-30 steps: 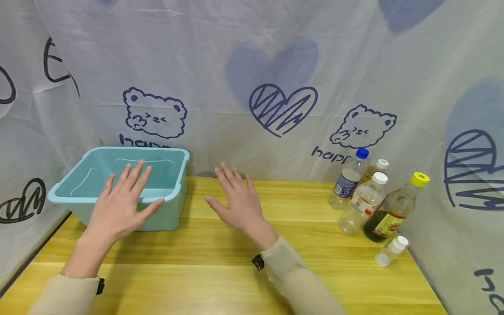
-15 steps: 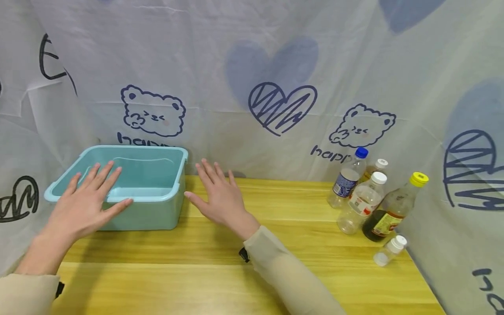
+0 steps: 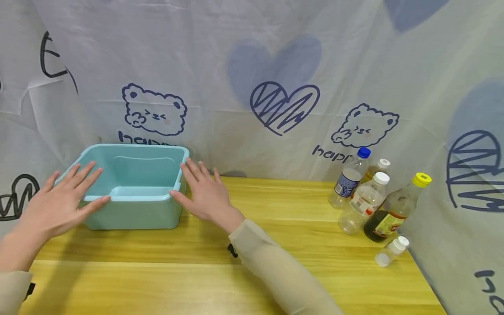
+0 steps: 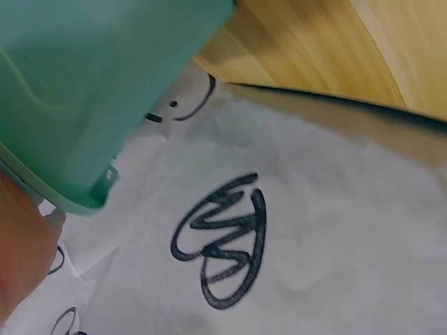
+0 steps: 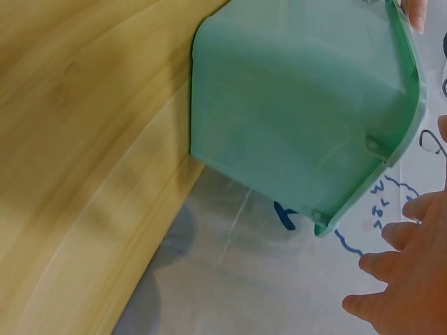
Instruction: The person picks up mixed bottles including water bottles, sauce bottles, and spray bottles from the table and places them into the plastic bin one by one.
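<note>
A light teal plastic bin (image 3: 131, 214) stands on the left part of the wooden table, its inside bare. My left hand (image 3: 59, 205) is over its front left corner, fingers spread and straight. In the left wrist view that hand (image 4: 24, 244) lies close to the bin's rim (image 4: 52, 195); contact is unclear. My right hand (image 3: 206, 192) is at the bin's right side, thumb near the front right corner, fingers extended. Seen from the right wrist, the hand (image 5: 412, 265) has spread fingers and a gap from the bin wall (image 5: 293, 118).
Several bottles stand at the table's right: a blue-capped one (image 3: 348, 181), a white-capped clear one (image 3: 362, 205), a yellow-capped one with dark liquid (image 3: 391, 214), a partly hidden amber one (image 3: 370, 173) and a small one (image 3: 391, 251). Printed cloth (image 3: 220, 65) hangs behind the wooden table (image 3: 275, 236).
Both hands have moved left: the left from over the bin's front to its left corner, the right from the open table to the bin's right side. The bin and bottles have stayed put.
</note>
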`<state>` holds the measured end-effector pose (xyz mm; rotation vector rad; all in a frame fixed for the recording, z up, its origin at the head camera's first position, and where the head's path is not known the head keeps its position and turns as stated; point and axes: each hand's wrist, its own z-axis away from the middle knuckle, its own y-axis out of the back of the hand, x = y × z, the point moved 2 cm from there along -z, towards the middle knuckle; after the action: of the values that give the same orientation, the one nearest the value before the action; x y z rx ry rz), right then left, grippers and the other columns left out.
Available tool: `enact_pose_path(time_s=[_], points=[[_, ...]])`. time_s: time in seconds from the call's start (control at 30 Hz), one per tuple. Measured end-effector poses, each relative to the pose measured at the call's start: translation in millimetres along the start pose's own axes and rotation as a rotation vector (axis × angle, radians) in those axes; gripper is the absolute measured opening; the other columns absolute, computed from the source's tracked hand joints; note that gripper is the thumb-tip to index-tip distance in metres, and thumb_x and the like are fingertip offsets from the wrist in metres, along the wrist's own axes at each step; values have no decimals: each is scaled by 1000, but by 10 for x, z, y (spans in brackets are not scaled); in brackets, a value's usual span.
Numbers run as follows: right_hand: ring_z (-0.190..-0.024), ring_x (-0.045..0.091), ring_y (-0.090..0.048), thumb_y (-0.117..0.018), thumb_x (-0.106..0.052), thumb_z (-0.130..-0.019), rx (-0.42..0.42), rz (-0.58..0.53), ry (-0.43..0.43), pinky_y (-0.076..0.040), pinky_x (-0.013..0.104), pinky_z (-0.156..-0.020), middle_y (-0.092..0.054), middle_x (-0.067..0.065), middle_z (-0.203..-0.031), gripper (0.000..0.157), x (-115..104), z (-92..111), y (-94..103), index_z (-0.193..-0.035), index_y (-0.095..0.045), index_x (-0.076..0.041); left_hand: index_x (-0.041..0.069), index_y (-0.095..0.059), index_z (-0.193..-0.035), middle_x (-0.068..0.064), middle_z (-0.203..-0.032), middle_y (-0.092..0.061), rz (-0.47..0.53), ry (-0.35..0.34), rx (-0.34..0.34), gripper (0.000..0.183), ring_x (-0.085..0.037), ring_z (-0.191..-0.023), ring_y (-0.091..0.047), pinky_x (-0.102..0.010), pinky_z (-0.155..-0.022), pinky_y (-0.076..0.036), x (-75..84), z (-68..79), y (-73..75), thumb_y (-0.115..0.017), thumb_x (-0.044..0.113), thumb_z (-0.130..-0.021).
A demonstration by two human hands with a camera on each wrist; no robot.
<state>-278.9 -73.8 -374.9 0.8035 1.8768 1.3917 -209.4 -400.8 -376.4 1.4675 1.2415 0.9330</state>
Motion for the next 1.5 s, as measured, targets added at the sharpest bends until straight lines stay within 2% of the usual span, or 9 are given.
enact_pose_path(time_s=[0.2,0.33,0.57,0.7,0.83,1.23,1.3,1.5], points=[[-161,21,-8,-23,-74,-103,-28,-10,5,-11,54,-131,-4,-7,-176,81,-89,-95,-21,-169,-10,-29,10,-5,-168,-24,-172,-5,0,27,-7,88,-51,-156,-4,-68,-125,9,-190,-1,30,-45,58,-107],[-161,21,-7,-21,-76,-102,-34,-3,-11,-10,53,-131,-4,-7,-176,81,-117,-152,-54,-169,-9,-31,6,-9,-167,-27,-171,-5,-5,45,-13,86,-53,-155,-5,-72,-123,6,-314,-7,31,-44,57,-107],[-161,21,-9,-17,-76,-102,-57,2,-26,-10,53,-131,-4,-8,-175,81,-117,-202,-112,-169,-10,-31,2,-9,-166,-29,-170,-6,4,92,-53,86,-55,-153,-6,-76,-120,4,-469,25,20,-38,58,-108],[-161,21,-9,-14,-76,-102,-77,9,-29,-10,53,-131,-5,-9,-175,81,-113,-208,-143,-169,-12,-30,1,-8,-165,-29,-169,-11,8,103,-51,85,-55,-153,-9,-77,-118,-1,-526,59,13,-37,57,-109],[-161,21,-9,-12,-75,-102,-82,15,-19,-8,53,-130,-7,-10,-175,81,-125,-200,-159,-168,-15,-29,0,-8,-165,-31,-167,-15,13,114,-49,85,-57,-152,-12,-78,-118,-3,-557,74,-7,-36,57,-109],[-161,20,-10,-12,-73,-103,-93,22,-19,-9,53,-130,-6,-10,-175,80,-136,-180,-141,-168,-17,-26,-3,-5,-164,-32,-167,-15,33,116,-39,84,-56,-153,-9,-70,-123,11,-556,103,-53,-36,53,-110],[-161,20,-10,-12,-73,-103,-91,20,-18,-9,53,-131,-6,-10,-175,80,-129,-169,-142,-168,-17,-26,-2,-6,-164,-33,-166,-17,27,113,-32,83,-56,-152,-11,-70,-123,10,-547,105,-55,-36,53,-110],[-161,21,-11,-12,-73,-104,-82,5,-14,-10,53,-131,-7,-9,-175,80,-87,-120,-147,-168,-18,-26,-4,-13,-164,-35,-163,-24,4,100,-6,83,-58,-149,-19,-75,-120,-3,-461,107,-28,-38,54,-109]])
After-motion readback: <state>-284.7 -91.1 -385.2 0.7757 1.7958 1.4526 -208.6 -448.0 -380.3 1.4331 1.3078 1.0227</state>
